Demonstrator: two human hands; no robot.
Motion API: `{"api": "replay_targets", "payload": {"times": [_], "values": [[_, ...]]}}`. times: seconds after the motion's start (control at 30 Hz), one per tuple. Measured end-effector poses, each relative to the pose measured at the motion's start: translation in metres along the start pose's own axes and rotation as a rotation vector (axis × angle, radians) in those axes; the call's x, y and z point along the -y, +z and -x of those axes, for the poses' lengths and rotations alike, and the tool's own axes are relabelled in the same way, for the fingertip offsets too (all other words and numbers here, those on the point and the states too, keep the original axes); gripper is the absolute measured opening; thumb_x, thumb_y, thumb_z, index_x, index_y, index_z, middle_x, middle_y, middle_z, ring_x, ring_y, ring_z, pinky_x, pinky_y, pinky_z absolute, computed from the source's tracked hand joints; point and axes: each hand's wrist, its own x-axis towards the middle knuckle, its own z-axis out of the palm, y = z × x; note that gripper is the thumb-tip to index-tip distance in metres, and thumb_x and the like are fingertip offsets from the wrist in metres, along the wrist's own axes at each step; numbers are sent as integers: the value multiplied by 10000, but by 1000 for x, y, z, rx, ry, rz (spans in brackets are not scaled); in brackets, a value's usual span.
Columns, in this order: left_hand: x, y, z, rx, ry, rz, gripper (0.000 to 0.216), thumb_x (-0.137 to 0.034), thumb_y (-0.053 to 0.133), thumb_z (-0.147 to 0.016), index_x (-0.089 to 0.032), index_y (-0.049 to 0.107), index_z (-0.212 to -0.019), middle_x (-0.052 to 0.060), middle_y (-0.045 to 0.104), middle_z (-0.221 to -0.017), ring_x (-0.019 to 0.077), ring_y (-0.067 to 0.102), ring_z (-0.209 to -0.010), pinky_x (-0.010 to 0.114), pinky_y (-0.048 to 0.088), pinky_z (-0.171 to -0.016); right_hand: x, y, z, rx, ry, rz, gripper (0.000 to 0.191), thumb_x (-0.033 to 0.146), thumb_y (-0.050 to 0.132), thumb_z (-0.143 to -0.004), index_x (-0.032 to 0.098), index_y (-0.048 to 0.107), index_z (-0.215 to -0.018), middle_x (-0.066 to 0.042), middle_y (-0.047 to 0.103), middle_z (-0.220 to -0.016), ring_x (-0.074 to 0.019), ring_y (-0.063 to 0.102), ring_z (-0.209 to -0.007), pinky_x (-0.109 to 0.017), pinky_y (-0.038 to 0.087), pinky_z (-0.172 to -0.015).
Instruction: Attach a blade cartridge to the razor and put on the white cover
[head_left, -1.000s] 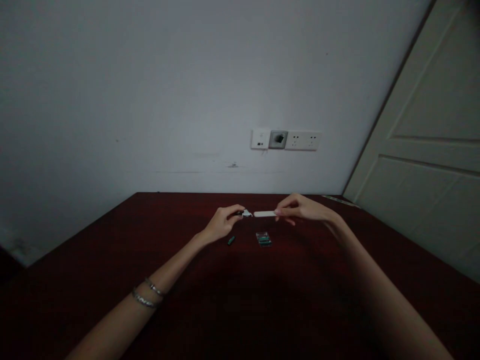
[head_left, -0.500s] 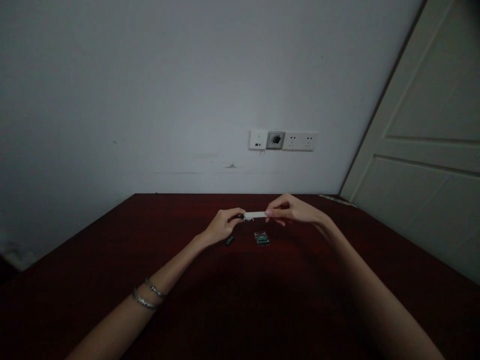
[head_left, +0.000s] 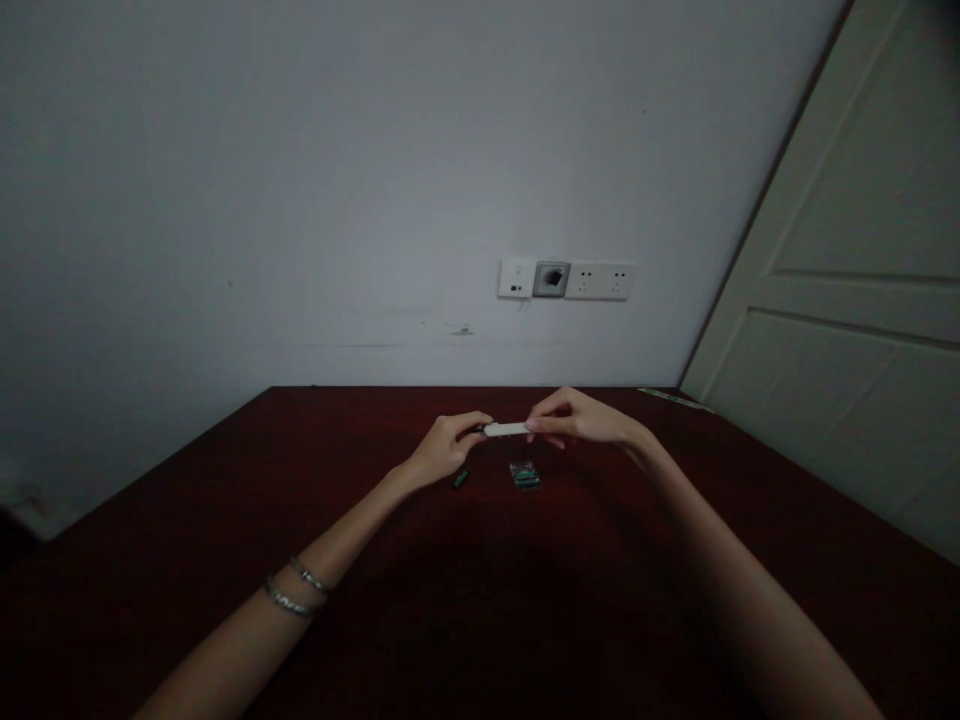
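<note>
A slim white bar-shaped object (head_left: 507, 430) is held level above the table between both hands. My left hand (head_left: 450, 446) pinches its left end, where a small dark part shows at the fingertips. At the right end, the thumb and fingers of my right hand (head_left: 570, 416) are closed on it. Just below my left hand lies a small dark green stick-like piece (head_left: 460, 480), possibly a battery. A small clear packet with green on it (head_left: 524, 476) rests on the table below the white object. What exactly the white object is cannot be made out.
The dark red table (head_left: 480, 600) meets a pale wall (head_left: 360, 200) at the back. Wall sockets (head_left: 600, 281) sit above its far edge. A panelled door (head_left: 847, 300) stands on the right, with a thin pale strip (head_left: 675, 399) at the table's back right corner.
The white object has tilted, so the patterned bit seen along its lower edge is now mostly out of sight. My right hand has shifted slightly left.
</note>
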Motion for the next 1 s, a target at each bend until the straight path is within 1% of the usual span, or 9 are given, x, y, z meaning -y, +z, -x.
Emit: {"api": "replay_targets", "payload": {"times": [0.13,0.2,0.27,0.33,0.47,0.57,0.67,0.87,1.0], "values": [[-1,-3,-1,-35,9,6,179,-170,506,-812,-149,619,-949,36,656,-892,143,588,-828,255,433,-762,-28,-13,4,-112,82,29,400,492,524,-771,125,671,-708,23,461,-449,-90,404,-448,-231,285,-472],[0,-4,-2,-45,3,-3,185,-170,518,-807,-150,622,-958,38,660,-913,146,592,-843,258,437,-769,-35,-16,6,-136,86,32,393,487,523,-771,127,672,-715,22,462,-448,-96,407,-455,-234,287,-479],[3,-3,-1,-51,-14,-30,195,-169,532,-797,-152,628,-966,37,666,-924,149,598,-838,264,442,-772,-31,-13,7,-151,62,29,387,484,511,-780,135,670,-729,20,468,-458,-99,415,-464,-234,294,-485],[7,-2,-1,-67,-42,-67,207,-173,552,-784,-159,636,-974,37,673,-929,150,605,-816,269,450,-765,-20,-7,6,-161,39,36,383,485,502,-787,143,664,-731,16,483,-477,-99,420,-470,-230,297,-482],[14,2,0,-103,-98,-102,248,-187,595,-754,-175,646,-997,37,684,-947,161,619,-803,279,468,-748,-6,3,3,-136,12,83,374,475,497,-795,146,667,-736,11,496,-495,-93,411,-463,-224,279,-460],[16,1,0,-98,-107,-88,275,-198,604,-749,-188,648,-1020,37,685,-972,173,625,-835,297,477,-768,-9,1,3,-111,35,107,375,472,507,-787,141,673,-727,8,498,-493,-91,407,-459,-223,274,-452],[17,0,0,-99,-114,-58,297,-200,604,-750,-184,646,-1044,45,679,-1007,181,628,-870,311,474,-809,-13,-2,6,-127,79,124,384,484,518,-774,138,673,-709,4,504,-494,-94,413,-463,-223,280,-451],[16,2,1,-108,-133,-2,301,-198,608,-743,-167,651,-1039,56,676,-1020,197,628,-910,325,480,-826,-8,0,3,-131,22,85,364,465,514,-781,141,672,-730,2,522,-516,-99,431,-480,-225,297,-463],[14,1,0,-103,-123,44,294,-168,591,-747,-177,652,-1035,50,664,-1055,198,615,-960,334,467,-860,-13,-11,8,-175,43,62,349,457,536,-772,144,672,-699,0,535,-516,-101,442,-485,-235,306,-484]]}}
